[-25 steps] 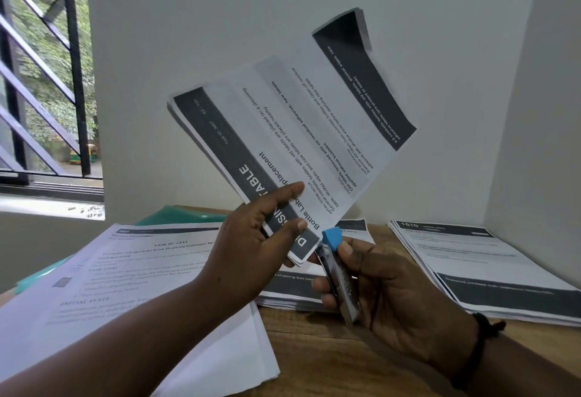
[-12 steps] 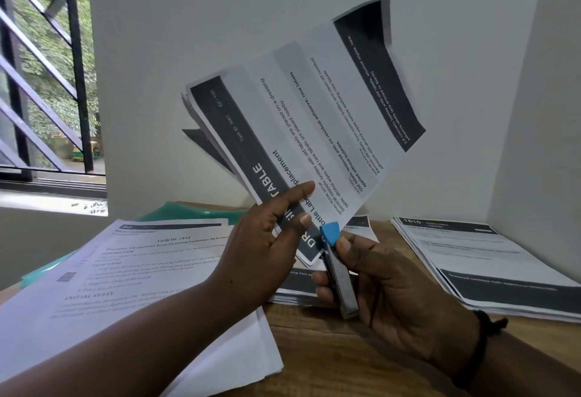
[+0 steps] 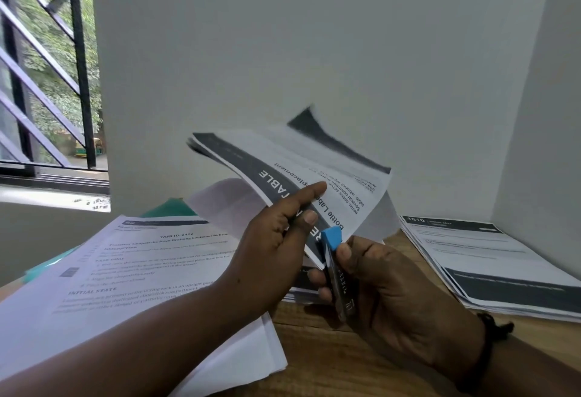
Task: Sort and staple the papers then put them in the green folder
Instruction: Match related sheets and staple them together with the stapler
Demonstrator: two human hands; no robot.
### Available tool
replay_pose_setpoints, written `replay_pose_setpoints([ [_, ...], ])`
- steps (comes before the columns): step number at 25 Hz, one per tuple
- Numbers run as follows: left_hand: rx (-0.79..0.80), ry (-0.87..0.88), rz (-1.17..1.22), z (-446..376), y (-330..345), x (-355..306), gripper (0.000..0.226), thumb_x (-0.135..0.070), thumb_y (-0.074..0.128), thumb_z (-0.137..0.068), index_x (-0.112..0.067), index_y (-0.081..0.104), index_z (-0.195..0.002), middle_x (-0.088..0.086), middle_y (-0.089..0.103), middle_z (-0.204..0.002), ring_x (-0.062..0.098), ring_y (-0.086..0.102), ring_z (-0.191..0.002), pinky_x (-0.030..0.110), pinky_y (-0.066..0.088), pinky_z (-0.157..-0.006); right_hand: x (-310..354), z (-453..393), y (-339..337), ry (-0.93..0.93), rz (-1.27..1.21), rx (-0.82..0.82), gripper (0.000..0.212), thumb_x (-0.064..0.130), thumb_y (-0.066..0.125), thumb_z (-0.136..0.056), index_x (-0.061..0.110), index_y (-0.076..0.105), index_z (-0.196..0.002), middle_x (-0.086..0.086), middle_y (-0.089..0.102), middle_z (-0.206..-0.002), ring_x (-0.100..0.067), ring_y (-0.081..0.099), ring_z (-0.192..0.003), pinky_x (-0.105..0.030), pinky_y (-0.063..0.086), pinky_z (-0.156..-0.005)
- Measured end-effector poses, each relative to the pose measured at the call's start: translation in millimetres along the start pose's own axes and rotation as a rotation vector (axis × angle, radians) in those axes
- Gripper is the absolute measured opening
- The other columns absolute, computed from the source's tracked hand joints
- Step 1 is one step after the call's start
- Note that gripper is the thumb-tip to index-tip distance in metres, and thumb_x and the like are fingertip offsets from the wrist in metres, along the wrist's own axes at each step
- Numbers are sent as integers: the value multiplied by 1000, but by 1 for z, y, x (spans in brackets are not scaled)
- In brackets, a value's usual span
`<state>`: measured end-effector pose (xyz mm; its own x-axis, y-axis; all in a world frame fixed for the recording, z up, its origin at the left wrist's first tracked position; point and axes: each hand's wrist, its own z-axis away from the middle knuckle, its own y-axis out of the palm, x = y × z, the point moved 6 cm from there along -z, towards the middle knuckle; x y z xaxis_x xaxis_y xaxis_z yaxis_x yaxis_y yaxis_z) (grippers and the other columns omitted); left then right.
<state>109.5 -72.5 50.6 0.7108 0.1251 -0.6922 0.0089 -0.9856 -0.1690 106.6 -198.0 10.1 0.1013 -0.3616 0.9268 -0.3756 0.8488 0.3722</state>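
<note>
My left hand (image 3: 276,236) pinches a set of printed sheets (image 3: 317,173) by its lower corner, thumb on the dark header band. The sheets droop away from me over the desk. My right hand (image 3: 386,290) grips a small stapler (image 3: 334,258) with a blue tip, its mouth at that same corner of the sheets. The green folder (image 3: 166,208) lies at the back left, mostly covered by a paper stack (image 3: 132,268).
A second pile of printed pages (image 3: 490,258) lies at the right by the wall. Another pile (image 3: 301,283) sits under my hands. Bare wooden desk (image 3: 330,359) shows in front. White walls close the back and right; a barred window (image 3: 47,82) is at left.
The held sheets have tipped from upright to drooping forward and lower. Both hands and the stapler stay at the corner.
</note>
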Motion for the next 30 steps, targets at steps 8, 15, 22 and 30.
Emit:
replay_pose_setpoints([
  [8, -15, -24, -23, 0, 0, 0, 40, -10, 49, -99, -45, 57, -116, -21, 63, -118, -6, 59, -111, 11, 51, -80, -4, -2, -3, 28, 32, -57, 33, 22, 59, -80, 5, 63, -108, -18, 64, -74, -21, 58, -58, -28, 53, -51],
  [15, -16, -20, -29, 0, 0, 0, 39, -12, 49, -99, -47, 56, -114, -25, 60, -117, -8, 57, -112, 12, 53, -78, -4, -5, -4, -6, 13, -82, 25, 14, 54, -90, 7, 63, -111, -14, 65, -73, -19, 63, -65, -27, 53, -53],
  [22, -2, 23, -44, 0, 2, -3, 39, -12, 49, -98, -48, 55, -113, -34, 57, -111, -13, 51, -114, 9, 51, -77, -5, -8, -10, -10, 62, -137, 19, 17, 51, -95, 11, 62, -109, -14, 63, -65, -20, 56, -58, -32, 49, -57],
  [30, -172, -102, 156, -8, -23, -4, 36, -8, 51, -96, -37, 63, -112, -13, 68, -109, 7, 70, -96, 18, 56, -65, 21, -7, -30, 19, -2, -50, 38, 25, 53, -83, -3, 64, -105, -15, 66, -80, -20, 56, -57, -27, 49, -48],
])
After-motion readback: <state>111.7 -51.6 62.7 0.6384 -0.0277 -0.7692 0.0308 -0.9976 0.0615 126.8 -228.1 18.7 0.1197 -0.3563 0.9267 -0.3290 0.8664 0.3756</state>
